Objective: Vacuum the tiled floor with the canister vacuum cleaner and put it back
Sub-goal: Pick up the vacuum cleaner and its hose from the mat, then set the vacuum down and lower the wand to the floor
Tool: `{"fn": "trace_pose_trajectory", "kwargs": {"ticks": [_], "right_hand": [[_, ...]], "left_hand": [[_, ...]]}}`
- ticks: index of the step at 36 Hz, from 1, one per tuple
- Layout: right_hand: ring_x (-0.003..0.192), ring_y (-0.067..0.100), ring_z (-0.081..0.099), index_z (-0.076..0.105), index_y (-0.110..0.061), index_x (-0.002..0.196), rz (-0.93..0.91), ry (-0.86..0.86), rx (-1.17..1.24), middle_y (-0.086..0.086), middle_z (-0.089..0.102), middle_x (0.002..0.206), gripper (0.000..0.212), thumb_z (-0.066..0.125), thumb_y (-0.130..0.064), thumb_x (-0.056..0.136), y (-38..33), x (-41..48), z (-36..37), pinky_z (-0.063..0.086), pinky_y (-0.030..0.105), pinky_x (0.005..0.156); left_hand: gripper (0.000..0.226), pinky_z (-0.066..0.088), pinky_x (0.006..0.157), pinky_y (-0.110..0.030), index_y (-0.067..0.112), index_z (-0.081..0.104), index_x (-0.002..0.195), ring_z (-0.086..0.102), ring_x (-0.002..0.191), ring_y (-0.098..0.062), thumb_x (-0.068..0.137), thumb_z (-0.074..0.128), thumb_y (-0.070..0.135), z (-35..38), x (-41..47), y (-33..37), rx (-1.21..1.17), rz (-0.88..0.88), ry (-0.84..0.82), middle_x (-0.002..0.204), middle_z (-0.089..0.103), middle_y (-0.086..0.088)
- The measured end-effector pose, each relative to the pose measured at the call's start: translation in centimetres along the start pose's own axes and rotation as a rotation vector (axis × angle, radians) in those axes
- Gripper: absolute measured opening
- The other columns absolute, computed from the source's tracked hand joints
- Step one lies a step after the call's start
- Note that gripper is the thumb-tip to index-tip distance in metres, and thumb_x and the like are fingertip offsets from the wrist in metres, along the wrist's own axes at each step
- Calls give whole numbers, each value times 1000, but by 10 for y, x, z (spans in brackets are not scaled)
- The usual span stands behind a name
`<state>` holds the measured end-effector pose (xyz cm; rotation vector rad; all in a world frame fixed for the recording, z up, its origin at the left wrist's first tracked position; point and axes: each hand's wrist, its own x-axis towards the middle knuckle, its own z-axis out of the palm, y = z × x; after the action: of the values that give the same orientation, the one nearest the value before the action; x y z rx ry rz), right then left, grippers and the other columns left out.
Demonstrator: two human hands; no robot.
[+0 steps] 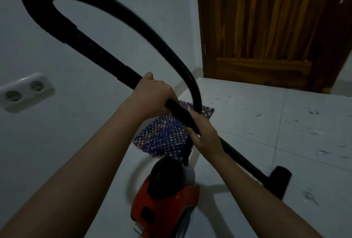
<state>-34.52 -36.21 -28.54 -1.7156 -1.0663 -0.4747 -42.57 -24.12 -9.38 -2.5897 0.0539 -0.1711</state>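
Above the red canister (167, 199), in the head view, both hands close round the black wand (240, 158). The left hand (152, 94) grips the upper end of the tube, fingers wrapped over it and thumb raised. The right hand (203, 133) clamps the tube just below, nearer the canister, fingers curled round its underside.

From the left hand the ribbed hose (36, 7) rises far up and to the left of the canister, bends in a tight loop and sweeps back down to the canister's front end. The wand runs down to the right of the canister and ends in the floor head (281, 181), which rests on the tiled floor (247, 108) just beside it.

Beyond the canister a purple patterned mat (163, 133) lies against the wall. Pale specks of debris (312, 133) are scattered on the tiles to the canister's right. A wooden door (266, 28) stands further back, and a white double socket (24, 93) sits on the wall to the canister's left.
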Motion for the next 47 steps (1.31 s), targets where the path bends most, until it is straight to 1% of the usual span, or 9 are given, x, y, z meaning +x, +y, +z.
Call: {"fn": "trace_pose_trajectory", "kwargs": {"ticks": [6, 15, 19, 26, 34, 38, 42, 44, 47], "right_hand": [[100, 27, 60, 45, -9, 140, 86, -124, 28, 10, 61, 119, 49, 47, -28, 95, 23, -20, 18, 52, 47, 80], [75, 24, 61, 45, -16, 138, -12, -186, 56, 6, 63, 101, 47, 48, -35, 94, 39, -18, 31, 50, 33, 59], [70, 27, 63, 50, -11, 136, -74, -203, 40, 9, 64, 99, 49, 49, -37, 95, 37, -7, 25, 51, 36, 53], [78, 23, 60, 50, -9, 138, -108, -386, -43, 10, 65, 106, 56, 34, -46, 99, 77, -23, 33, 42, 28, 64], [104, 20, 52, 40, -16, 141, -24, -413, -64, 10, 62, 118, 45, 38, -36, 101, 74, -40, 13, 41, 32, 86], [127, 27, 43, 42, -9, 143, 215, -372, -72, 17, 53, 135, 45, 42, -21, 99, 38, -68, 1, 37, 43, 108], [147, 21, 12, 27, -14, 147, 653, -307, -1, 13, 23, 156, 60, 13, -49, 101, -22, -92, -1, 12, 28, 119], [146, 7, -7, 11, -22, 148, 942, -204, 186, -2, -3, 158, 73, 8, -67, 91, -52, -92, -7, -1, 13, 117], [145, 6, -12, -6, -16, 153, 1303, -121, 356, -3, -19, 158, 85, 20, -64, 87, -81, -82, -20, 0, 20, 118]], "left_hand": [[31, 25, 76, -31, 38, 60, 109, 60, 84, -12, 80, 62, 50, 39, 10, 5, -87, -8, -151, 100, 70, 13], [35, 38, 87, -29, 41, 54, 116, 62, 96, -9, 85, 52, 57, 71, 0, -6, -119, 92, -176, 108, 67, 16], [39, 45, 73, -27, 46, 51, 121, 62, 96, -10, 83, 59, 52, 56, 0, -15, -194, 64, -277, 110, 66, 15], [49, 40, 69, -26, 49, 44, 129, 50, 72, -5, 85, 62, 42, 93, 7, -5, -371, 69, -539, 85, 57, 17], [56, 34, 61, -4, 37, 33, 142, 49, 77, 1, 93, 56, 25, 83, 14, 1, -783, 27, -873, 101, 58, 15], [55, 47, 70, -11, 29, 40, 139, 57, 78, -2, 90, 61, 19, 71, 1, 12, -1103, -114, -967, 99, 55, 15], [46, 49, 94, -31, 30, 49, 130, 59, 108, -20, 88, 63, 16, 57, -25, 32, -1316, -269, -1036, 122, 57, 3], [38, 51, 87, -32, 33, 55, 119, 63, 103, -25, 88, 61, 12, 47, -40, 42, -1463, -346, -1050, 117, 64, -8], [37, 52, 72, -25, 33, 58, 115, 65, 89, -25, 87, 62, 8, 30, -67, 58, -1628, -506, -1048, 110, 68, -14]]}}
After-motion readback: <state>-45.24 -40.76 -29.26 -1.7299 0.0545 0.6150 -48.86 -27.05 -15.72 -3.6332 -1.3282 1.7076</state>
